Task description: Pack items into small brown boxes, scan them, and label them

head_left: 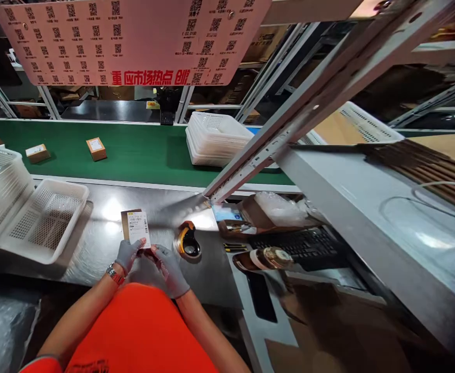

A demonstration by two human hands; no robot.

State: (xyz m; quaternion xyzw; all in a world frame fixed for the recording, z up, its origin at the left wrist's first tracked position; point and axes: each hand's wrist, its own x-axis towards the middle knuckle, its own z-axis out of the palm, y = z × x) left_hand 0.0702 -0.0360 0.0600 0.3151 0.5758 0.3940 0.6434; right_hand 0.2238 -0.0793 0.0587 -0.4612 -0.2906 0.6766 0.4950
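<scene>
A small brown cardboard box [125, 226] with a white printed shipping label [137, 231] across its top is held just over the metal bench. My left hand [129, 255], in a grey glove, is closed on the near edge of the box, thumb on the label. Gloved in grey too, my right hand [172, 270] pinches at the near right corner of the labelled box; its fingertips are partly hidden. To the right of my hands lies a tape dispenser [188, 241] with an orange and black body.
A white perforated basket [46, 220] stands at left beside stacked baskets [2, 194]. Behind the bench runs a green conveyor [142, 155] carrying small boxes and stacked white trays [217, 137]. A slanted metal post [266, 150], bottle [264, 258], phone [261, 297] and keyboard [301, 246] are at right.
</scene>
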